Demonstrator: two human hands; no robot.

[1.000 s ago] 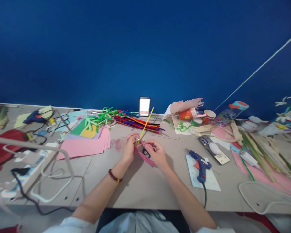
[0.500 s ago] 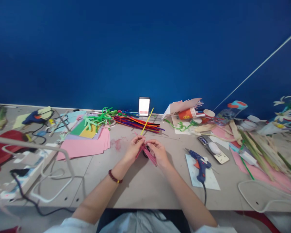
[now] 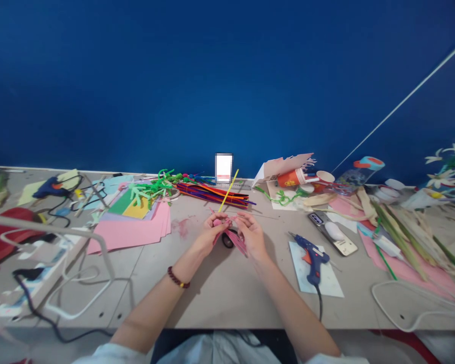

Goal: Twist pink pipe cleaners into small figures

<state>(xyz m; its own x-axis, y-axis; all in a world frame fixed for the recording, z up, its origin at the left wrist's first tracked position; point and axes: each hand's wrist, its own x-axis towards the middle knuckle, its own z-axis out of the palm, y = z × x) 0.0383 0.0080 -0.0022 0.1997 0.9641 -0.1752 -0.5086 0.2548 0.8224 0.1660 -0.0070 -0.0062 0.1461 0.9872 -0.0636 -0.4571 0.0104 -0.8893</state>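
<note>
Pink strips point(image 3: 239, 243): several (held: left hand point(image 3: 208, 236), right hand point(image 3: 255, 238)) | yellow stem point(image 3: 228, 191): one

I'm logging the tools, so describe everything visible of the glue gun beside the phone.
The glue gun looks plastic: dark blue body, orange trigger, narrow nozzle. It lies on its side, mostly on a pale blue sheet, nozzle pointing away and leftward past the sheet, handle nearest. A dark cord runs from the handle. The right hand does not touch it.

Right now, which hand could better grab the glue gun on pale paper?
Probably your right hand: the glue gun lies to its right, farther from your left hand. Both hold pink strips.
</note>
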